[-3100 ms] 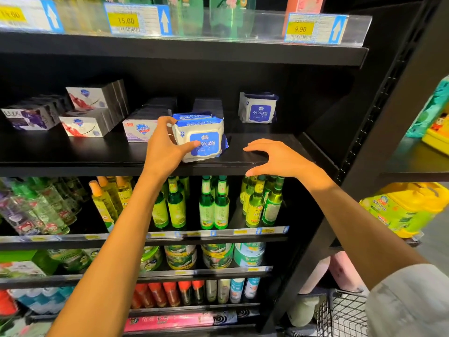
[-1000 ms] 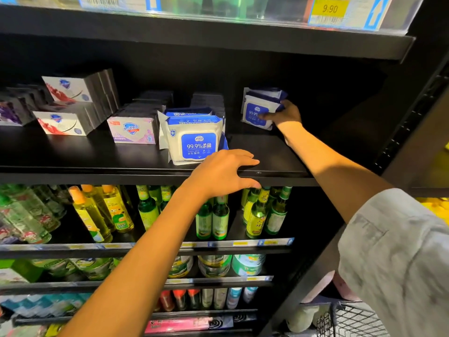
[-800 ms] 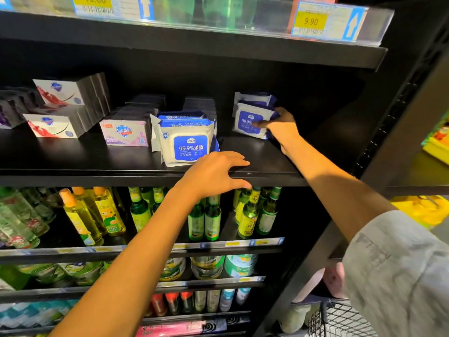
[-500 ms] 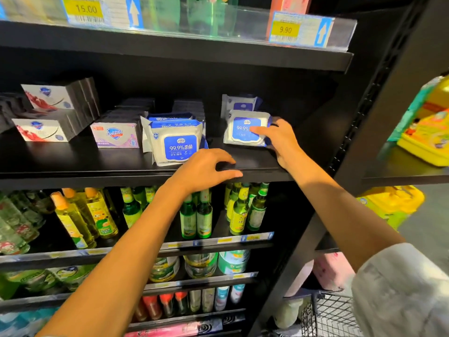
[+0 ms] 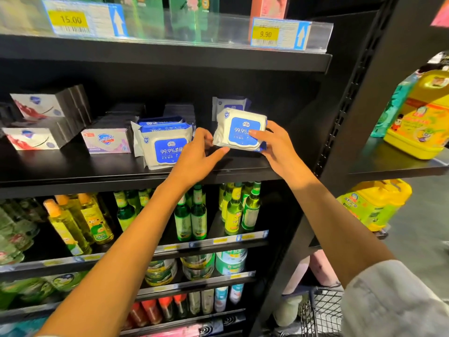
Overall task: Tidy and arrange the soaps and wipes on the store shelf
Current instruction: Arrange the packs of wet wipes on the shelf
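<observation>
A white wipes pack with a blue label (image 5: 239, 128) is held upright just above the black shelf (image 5: 97, 166). My right hand (image 5: 272, 145) grips its right side, thumb across the label. My left hand (image 5: 201, 154) pinches its lower left corner. To its left, two more wipes packs (image 5: 164, 145) stand one behind the other at the shelf front. Another wipes pack (image 5: 229, 105) stands at the back, partly hidden by the held one. White soap boxes (image 5: 107, 141) and a stacked pair of soap boxes (image 5: 36, 125) sit further left.
Green and yellow bottles (image 5: 192, 215) fill the shelf below, tins and tubes lower still. Price tags (image 5: 277, 34) run along the upper shelf edge. Yellow oil jugs (image 5: 422, 122) stand on the neighbouring shelf at right. A wire basket (image 5: 320, 312) sits at the bottom right.
My right hand pulled a wipes pack from the back of the shelf to the front and lifted it. My left hand left the shelf edge and took hold of the pack's corner.
</observation>
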Demonstrator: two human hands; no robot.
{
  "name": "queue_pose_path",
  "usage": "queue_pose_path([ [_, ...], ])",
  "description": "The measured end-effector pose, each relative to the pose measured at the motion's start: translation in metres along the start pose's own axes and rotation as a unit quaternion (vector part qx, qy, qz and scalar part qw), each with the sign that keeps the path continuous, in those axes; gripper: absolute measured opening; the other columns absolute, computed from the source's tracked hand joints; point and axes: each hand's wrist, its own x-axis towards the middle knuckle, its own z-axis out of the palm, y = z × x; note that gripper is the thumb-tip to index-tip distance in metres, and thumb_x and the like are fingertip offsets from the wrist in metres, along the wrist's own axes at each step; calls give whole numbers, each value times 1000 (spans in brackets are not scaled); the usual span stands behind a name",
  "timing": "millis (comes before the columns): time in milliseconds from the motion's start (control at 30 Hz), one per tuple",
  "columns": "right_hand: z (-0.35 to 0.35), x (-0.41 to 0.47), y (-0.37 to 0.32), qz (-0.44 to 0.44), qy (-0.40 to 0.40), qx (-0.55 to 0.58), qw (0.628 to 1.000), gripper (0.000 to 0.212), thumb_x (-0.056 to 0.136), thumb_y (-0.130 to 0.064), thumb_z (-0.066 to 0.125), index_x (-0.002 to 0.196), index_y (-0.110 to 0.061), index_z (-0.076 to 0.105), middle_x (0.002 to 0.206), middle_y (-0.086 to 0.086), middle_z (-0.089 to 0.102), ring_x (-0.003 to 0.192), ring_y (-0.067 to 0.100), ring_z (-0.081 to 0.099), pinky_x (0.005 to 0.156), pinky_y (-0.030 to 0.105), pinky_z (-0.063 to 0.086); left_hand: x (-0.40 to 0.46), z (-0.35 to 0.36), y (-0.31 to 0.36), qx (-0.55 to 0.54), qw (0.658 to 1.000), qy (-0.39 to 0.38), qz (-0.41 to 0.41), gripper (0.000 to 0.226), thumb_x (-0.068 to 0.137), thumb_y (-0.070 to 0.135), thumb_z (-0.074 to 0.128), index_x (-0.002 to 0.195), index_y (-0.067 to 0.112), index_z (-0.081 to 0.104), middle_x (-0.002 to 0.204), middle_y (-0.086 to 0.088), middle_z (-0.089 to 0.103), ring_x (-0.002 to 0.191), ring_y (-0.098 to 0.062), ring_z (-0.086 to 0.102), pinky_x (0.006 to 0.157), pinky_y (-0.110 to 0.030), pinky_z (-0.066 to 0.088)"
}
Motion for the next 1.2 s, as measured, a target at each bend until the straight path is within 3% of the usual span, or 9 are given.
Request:
queue_pose_path([
  [133,-2,-1,1,-4,-13,-8,1000,45,93,-19,76,133,-7,60,122,8,74,114,21,73,89,38,62,15,8,16,-128,991,11,-40,70,92,36,77,147,23,36,127,2,63,111,-12,66,80,-19,55],
  [300,3,-3,-1,-6,-22,-31,999,48,93,-16,76,136,-8,57,118,5,74,110,21,74,82,32,64,31,21,7,-285,954,-3,-92,61,89,28,82,141,19,51,126,-3,72,112,-18,73,96,-46,61],
  [400,3,-2,0,-18,-30,-34,999,50,93,-13,75,138,-16,52,118,0,72,110,17,74,81,33,64,33,19,1,-320,942,-7,-103,57,88,28,83,137,17,55,123,-4,74,111,-19,74,97,-49,60],
  [700,1,-2,3,-54,-88,-54,993,81,90,-7,78,155,-29,35,144,-2,54,131,16,61,89,41,63,35,20,0,-333,935,1,-124,59,89,40,81,133,12,56,120,-8,75,109,-21,74,96,-49,60],
  [867,1,-2,4,-74,-157,-78,982,97,83,2,82,159,-25,27,151,2,49,140,22,53,99,42,58,37,20,-2,-336,932,4,-135,55,91,39,78,134,13,56,118,-5,76,107,-18,75,96,-48,60],
  [1000,1,-2,5,-82,-148,-72,983,86,81,3,82,152,-19,38,143,4,56,136,22,57,95,43,60,37,19,1,-341,931,-3,-131,54,92,40,76,134,13,55,116,-4,77,105,-17,76,95,-49,61],
  [1100,0,-4,4,-71,-130,-52,987,74,83,6,78,144,-19,44,131,-3,64,129,17,62,86,33,61,37,20,0,-334,936,-21,-113,61,93,41,76,142,16,50,123,-4,73,109,-18,74,93,-50,61],
  [1200,-1,-4,4,-64,-122,-44,989,72,85,5,78,146,-16,45,135,4,63,128,21,63,87,36,62,37,20,-3,-333,937,-27,-103,97,81,45,84,159,23,30,141,-2,62,119,-19,69,96,-49,61],
])
